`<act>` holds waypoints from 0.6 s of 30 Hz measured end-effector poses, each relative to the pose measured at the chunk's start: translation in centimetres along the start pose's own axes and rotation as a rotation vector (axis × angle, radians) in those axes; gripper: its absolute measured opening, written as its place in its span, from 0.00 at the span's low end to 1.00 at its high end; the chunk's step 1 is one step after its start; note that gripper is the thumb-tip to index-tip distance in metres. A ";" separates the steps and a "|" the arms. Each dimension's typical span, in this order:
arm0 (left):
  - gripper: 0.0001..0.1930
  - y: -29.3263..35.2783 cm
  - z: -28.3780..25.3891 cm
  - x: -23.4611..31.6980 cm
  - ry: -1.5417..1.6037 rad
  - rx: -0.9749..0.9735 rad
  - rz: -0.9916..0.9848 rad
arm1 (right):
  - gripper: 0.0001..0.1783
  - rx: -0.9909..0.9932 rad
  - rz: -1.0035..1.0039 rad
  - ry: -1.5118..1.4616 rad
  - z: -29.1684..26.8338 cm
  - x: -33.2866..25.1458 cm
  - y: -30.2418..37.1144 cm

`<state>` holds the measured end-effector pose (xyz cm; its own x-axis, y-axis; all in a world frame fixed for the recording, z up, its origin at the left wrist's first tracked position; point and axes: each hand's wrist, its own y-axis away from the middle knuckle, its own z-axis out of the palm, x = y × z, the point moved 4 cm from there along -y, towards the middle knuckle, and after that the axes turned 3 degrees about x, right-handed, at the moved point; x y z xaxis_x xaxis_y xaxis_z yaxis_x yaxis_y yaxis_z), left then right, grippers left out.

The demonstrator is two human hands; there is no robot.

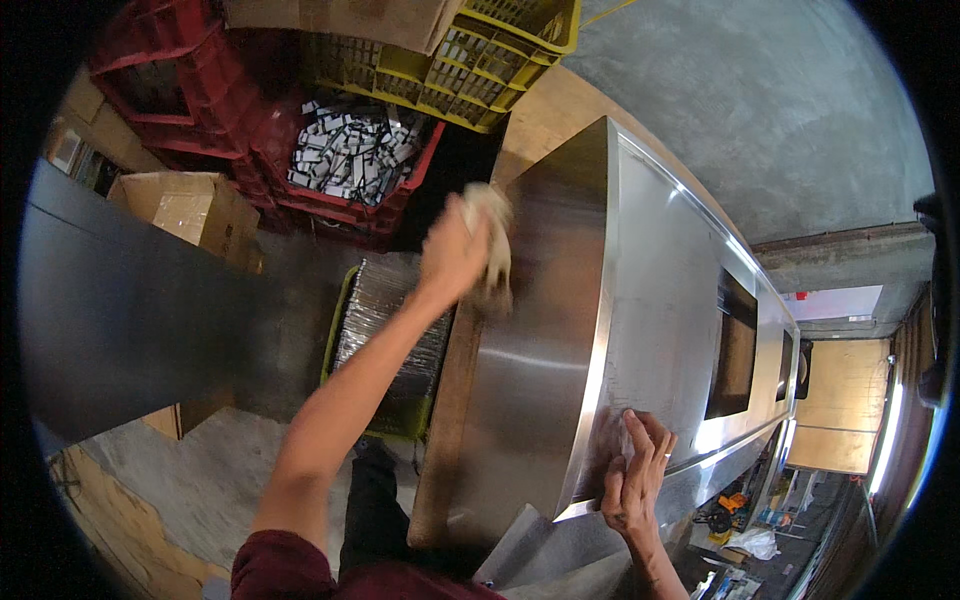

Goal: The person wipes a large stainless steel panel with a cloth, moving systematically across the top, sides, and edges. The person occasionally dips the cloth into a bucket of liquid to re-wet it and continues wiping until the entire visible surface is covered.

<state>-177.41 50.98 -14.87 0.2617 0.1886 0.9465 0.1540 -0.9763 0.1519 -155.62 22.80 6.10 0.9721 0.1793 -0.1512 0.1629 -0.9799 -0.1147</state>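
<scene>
A large stainless steel cabinet-like unit (655, 290) lies across the wooden bench before me, its brushed side panel (535, 390) facing left. My left hand (455, 255) holds a pale, crumpled cloth (492, 225) by the far part of that side panel. Hand and cloth are smeared by motion, and I cannot tell how firmly the cloth touches the metal. My right hand (638, 470) rests on the near corner of the top face, fingers partly bent and apart, holding nothing. Dark rectangular cut-outs (733, 345) open in the top face.
Red crates (270, 160), one filled with small metal parts (355, 150), stand far left below a yellow crate (470, 60). A lime bin with wrapped metal pieces (385, 310) sits beside the bench. A dark panel (130, 310) fills the left. Tools (725, 515) lie at lower right.
</scene>
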 end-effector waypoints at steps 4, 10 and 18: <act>0.40 -9.6 1.1 3.4 0.288 0.129 0.135 | 0.38 -0.038 0.040 -0.018 0.0 -0.1 0.1; 0.34 -10.5 9.1 2.4 0.263 0.152 0.226 | 0.39 -0.027 -0.006 -0.002 0.4 -0.2 -1.1; 0.23 12.5 3.3 -5.0 0.299 -0.425 0.214 | 0.38 -0.045 0.024 0.011 0.3 -0.1 -0.2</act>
<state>-173.67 38.15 -18.65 -0.0460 0.0041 0.9989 -0.2865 -0.9580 -0.0093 -155.79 22.97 5.86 0.9776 0.1549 -0.1426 0.1466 -0.9869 -0.0673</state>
